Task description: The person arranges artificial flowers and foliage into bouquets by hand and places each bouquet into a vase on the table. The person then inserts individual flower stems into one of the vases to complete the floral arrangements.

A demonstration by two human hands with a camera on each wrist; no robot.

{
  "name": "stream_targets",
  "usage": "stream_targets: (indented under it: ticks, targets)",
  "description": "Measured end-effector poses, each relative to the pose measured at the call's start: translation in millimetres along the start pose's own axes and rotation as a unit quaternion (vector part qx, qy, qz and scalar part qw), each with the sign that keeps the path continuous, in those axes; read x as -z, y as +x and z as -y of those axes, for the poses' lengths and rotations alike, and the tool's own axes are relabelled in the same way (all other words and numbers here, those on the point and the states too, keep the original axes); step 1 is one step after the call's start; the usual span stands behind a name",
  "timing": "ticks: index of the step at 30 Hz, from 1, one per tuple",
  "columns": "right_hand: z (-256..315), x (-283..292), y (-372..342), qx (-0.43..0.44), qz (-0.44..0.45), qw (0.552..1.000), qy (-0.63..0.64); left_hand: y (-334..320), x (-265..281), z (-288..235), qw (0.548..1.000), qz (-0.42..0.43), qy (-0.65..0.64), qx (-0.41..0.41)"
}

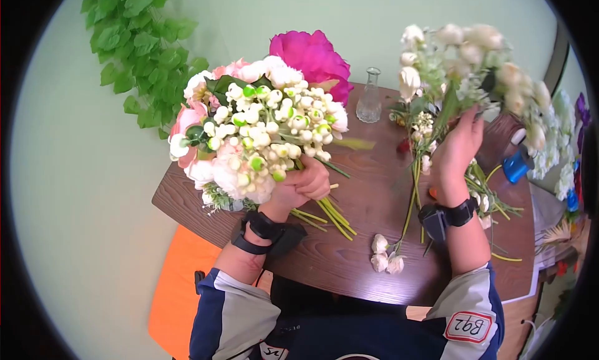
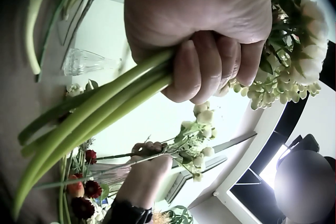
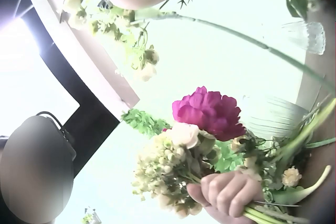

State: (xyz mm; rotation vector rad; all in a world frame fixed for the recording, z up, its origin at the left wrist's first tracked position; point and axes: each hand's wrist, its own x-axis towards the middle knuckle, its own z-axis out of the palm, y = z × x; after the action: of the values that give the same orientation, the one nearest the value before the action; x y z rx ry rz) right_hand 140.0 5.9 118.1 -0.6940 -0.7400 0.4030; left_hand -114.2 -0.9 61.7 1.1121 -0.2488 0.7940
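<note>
My left hand (image 1: 306,180) grips the gathered green stems (image 2: 100,108) of a bouquet, fingers curled tightly round them. Above that fist spread white berry sprays (image 1: 268,120), pale pink and white blooms (image 1: 228,166) and a large magenta peony (image 1: 312,60). The cut stem ends poke out below the hand, over the table. Raised on the right, my right hand (image 1: 458,149) holds a spray of white flowers (image 1: 477,45) by its stem. In the left wrist view, its fingers are curled round that stem. The spray's heads are slightly blurred in the head view.
A clear glass vase (image 1: 369,101) stands at the back of the brown table (image 1: 368,198). More flower stems lie on the right, with white rose heads (image 1: 387,255) near the front. A blue spool (image 1: 516,166) is at the right side. Green leaves (image 1: 143,42) hang on the wall.
</note>
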Motion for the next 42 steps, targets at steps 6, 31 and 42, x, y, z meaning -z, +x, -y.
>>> stream_targets:
  ticks: [6,31,42]
  targets:
    - [12,5,15,0.088,-0.053,0.995,-0.012,1,0,6,1.000,-0.011,0.024,0.011]
    - [-20,19,23,-0.049,0.426,0.605,-0.671,-1,3,13,0.994,-0.106,0.014,-0.011]
    - [-8,13,34,0.017,0.267,0.899,-0.346,-1,0,13,0.993,-0.114,0.032,-0.012]
